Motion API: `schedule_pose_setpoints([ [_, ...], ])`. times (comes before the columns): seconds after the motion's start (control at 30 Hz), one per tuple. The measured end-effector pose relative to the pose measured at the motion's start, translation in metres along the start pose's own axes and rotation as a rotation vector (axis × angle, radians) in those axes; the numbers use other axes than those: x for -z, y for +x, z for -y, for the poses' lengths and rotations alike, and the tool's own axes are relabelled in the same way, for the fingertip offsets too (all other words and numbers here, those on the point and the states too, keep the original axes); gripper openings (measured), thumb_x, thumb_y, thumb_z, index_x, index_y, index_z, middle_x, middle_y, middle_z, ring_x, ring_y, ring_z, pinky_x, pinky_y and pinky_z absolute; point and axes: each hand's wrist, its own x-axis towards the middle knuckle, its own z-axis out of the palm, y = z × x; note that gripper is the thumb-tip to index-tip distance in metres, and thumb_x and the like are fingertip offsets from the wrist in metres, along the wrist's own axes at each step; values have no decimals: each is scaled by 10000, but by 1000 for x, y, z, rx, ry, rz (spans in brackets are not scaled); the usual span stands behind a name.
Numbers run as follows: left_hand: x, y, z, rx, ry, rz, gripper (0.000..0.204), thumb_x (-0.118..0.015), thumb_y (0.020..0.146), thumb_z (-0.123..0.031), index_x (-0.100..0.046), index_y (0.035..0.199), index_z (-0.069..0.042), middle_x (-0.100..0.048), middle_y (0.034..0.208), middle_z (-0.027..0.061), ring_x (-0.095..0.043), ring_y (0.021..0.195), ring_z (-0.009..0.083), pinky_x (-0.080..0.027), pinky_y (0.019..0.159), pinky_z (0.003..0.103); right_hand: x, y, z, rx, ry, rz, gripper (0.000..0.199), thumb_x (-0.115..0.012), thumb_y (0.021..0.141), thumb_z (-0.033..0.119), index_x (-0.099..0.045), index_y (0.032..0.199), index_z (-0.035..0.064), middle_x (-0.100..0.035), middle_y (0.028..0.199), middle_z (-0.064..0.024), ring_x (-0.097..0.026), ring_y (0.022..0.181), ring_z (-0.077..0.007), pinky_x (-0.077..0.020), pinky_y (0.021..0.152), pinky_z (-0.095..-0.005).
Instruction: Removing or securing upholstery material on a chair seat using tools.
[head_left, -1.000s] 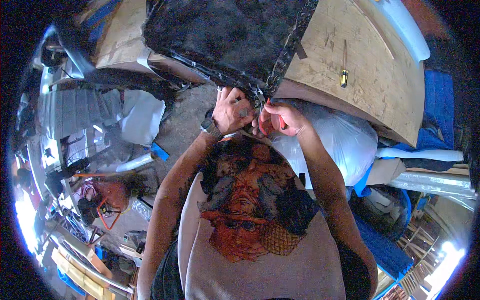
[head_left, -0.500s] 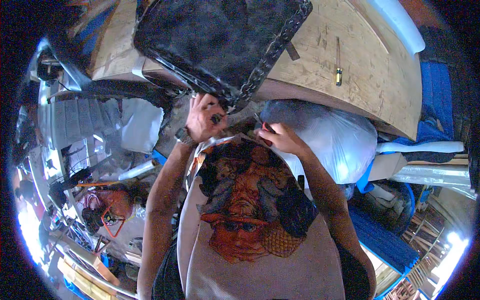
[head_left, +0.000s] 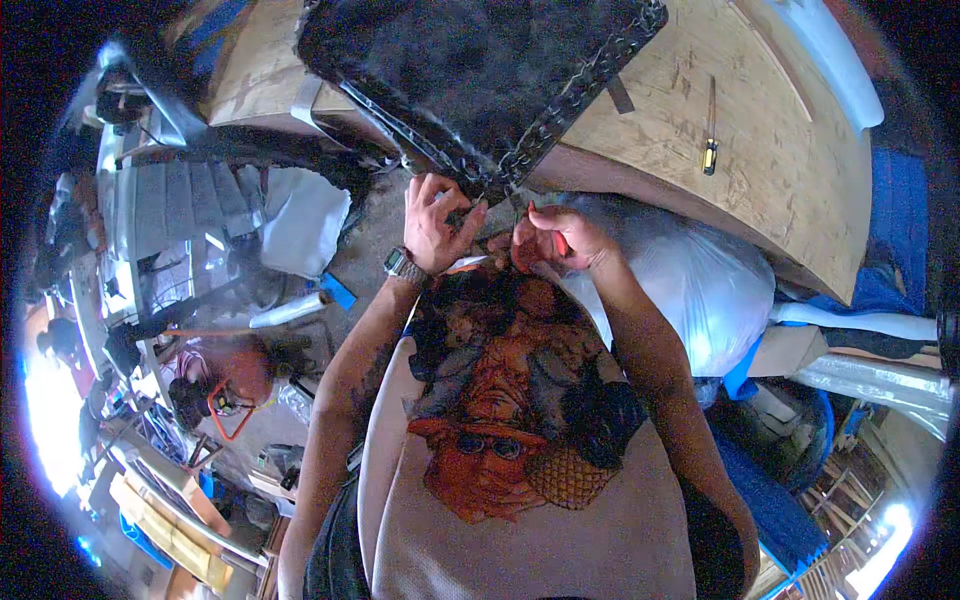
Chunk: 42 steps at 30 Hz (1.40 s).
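the right hand point(head_left: 565, 238) is gripping red-handled pliers point(head_left: 519, 256), the left hand point(head_left: 437, 225) is resting at the near corner of a black padded panel point(head_left: 480, 90), its grip unclear to me, and that panel, overhanging the plywood tabletop point(head_left: 770, 160), is looking soft-faced but stiff, best held by its edges, no lettering legible.

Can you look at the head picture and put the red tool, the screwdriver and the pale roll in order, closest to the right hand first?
1. Red tool: in the right hand.
2. Screwdriver: ahead and rightward, on the wooden board.
3. Pale roll: upper right, past the screwdriver.
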Motion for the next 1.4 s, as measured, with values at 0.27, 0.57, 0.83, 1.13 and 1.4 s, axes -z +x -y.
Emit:
schedule_pose_setpoints([
  [0.27,-3,2,2,-33,-28,-3,203,-724,706,-199,-557,679,-87,-513,830,71,-469,813,277,-392,703,384,-25,16,-5,-7,-839,-488,340,-497,911,332,-625,813,33,-642,766,-138,-638,716,-306,-497,635,-378],
  [0.57,4,3,9,-72,-58,64,193,-720,718,-193,-571,697,-71,-522,835,88,-482,819,284,-412,707,386,-31,11,-17,568,-1596,-759,231,-635,808,234,-619,886,17,-632,870,-179,-611,796,-358,-482,674,-412],
  [0.83,10,2,17,-53,-124,90,196,-727,710,-187,-576,701,-63,-523,840,95,-485,818,291,-420,707,379,-33,-9,-8,-23,-760,-244,400,-461,936,350,-593,927,-28,-647,936,-166,-629,838,-276,-469,754,-375],
  [1.13,14,3,23,-54,-124,91,200,-735,703,-200,-580,695,-73,-517,819,83,-475,784,274,-410,673,367,-22,23,-7,-15,111,-115,410,-407,947,376,-585,855,19,-627,930,-180,-629,836,-329,-478,773,-407],
  [1.4,14,4,22,-38,-130,105,211,-742,700,-215,-584,691,-76,-509,814,77,-475,784,267,-407,674,361,-43,32,-11,73,174,-231,341,-475,919,358,-547,755,67,-616,817,-148,-639,737,-348,-501,592,-384],
])
